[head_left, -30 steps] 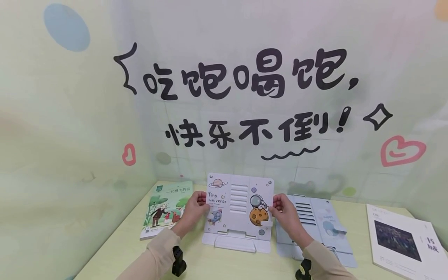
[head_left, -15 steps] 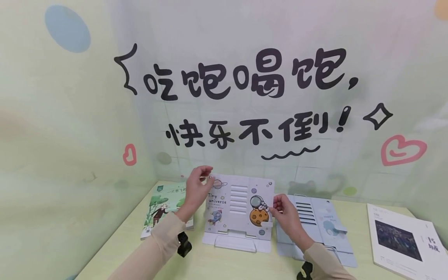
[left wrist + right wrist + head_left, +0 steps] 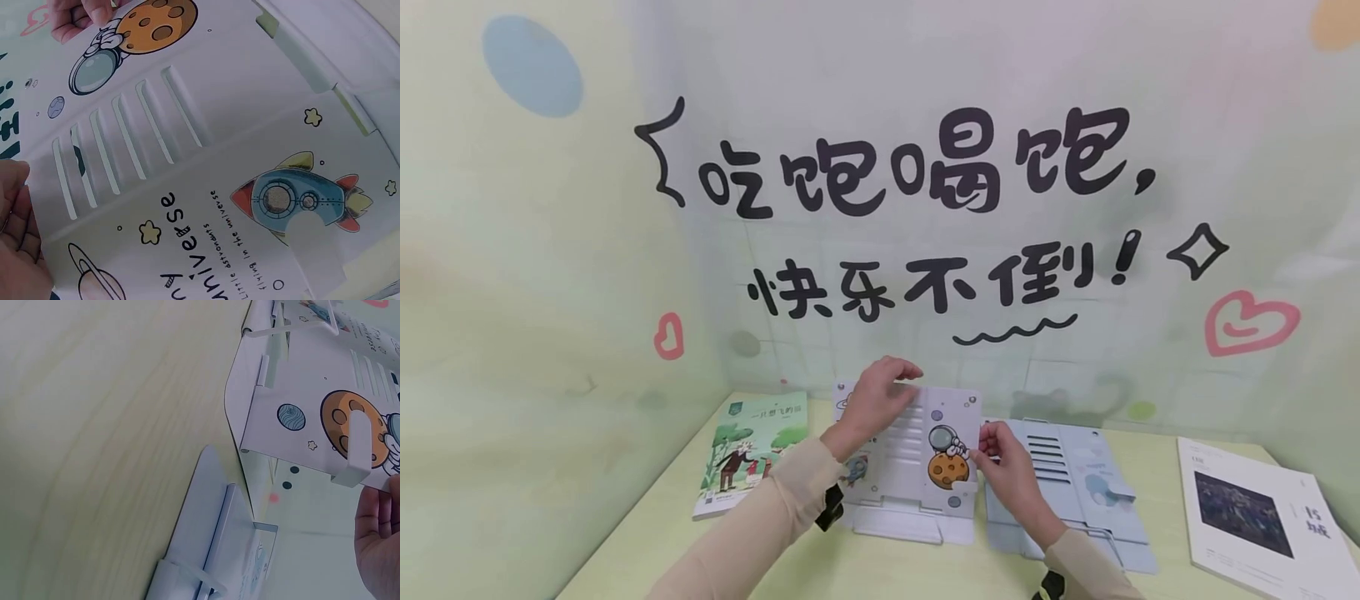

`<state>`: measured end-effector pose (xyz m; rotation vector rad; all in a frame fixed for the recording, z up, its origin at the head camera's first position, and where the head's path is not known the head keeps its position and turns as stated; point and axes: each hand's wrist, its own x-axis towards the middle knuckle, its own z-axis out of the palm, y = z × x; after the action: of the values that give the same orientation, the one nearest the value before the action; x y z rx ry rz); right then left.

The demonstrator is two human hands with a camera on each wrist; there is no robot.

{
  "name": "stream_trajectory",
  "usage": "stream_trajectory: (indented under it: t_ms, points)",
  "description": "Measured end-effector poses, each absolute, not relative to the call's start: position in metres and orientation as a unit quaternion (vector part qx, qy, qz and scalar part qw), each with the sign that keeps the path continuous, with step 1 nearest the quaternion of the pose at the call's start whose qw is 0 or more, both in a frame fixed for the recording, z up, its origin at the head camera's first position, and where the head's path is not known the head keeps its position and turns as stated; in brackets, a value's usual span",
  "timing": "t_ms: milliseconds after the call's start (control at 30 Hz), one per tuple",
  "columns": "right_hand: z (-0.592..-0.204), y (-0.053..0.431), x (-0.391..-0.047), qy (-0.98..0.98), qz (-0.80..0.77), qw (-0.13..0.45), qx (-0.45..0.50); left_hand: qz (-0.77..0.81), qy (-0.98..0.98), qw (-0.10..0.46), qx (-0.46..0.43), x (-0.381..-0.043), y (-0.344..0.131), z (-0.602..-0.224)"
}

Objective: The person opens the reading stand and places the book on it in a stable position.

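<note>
A white book stand (image 3: 904, 467) with space drawings stands tilted up on the table, its slotted panel facing me. My right hand (image 3: 1006, 462) pinches the panel's right edge beside the astronaut drawing. In the right wrist view, the fingers (image 3: 378, 519) of that hand reach behind the edge. My left hand (image 3: 880, 404) is at the panel's top edge, in front of its upper left part, thumb and fingers apart. The left wrist view shows its fingers (image 3: 22, 219) right at that edge. The planet drawing and much of the lettering are hidden behind the left hand in the head view.
A light blue book stand (image 3: 1075, 492) lies close on the right. Farther right is a white book (image 3: 1247, 508) with a dark picture. A green picture book (image 3: 752, 450) lies to the left. A printed wall sheet (image 3: 880, 208) rises behind the table (image 3: 655, 533).
My left hand has let go of the panel's left edge, risen to its upper left corner and moved right along the top. The right hand keeps its hold on the right edge.
</note>
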<state>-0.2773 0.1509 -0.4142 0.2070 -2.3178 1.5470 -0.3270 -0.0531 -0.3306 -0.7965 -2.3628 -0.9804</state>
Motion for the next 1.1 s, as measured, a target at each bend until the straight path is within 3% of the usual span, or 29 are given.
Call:
stream_trajectory:
  t_ms: [133,533,767,1100]
  points:
    - [-0.415,0.151,-0.278,-0.823,0.536,0.175,0.066,-0.327,-0.879,0.198,-0.284,-0.324,-0.047,-0.326]
    - [-0.416,0.151,-0.275,-0.818,0.539,0.19,0.071,-0.321,-0.883,0.18,-0.291,-0.325,-0.045,-0.323]
    - [-0.418,0.154,-0.272,-0.765,0.626,0.145,0.048,-0.335,-0.876,0.174,-0.301,-0.328,-0.051,-0.327]
    - [-0.421,0.165,-0.277,-0.755,0.641,0.138,0.005,-0.348,-0.871,0.156,-0.31,-0.324,-0.061,-0.331]
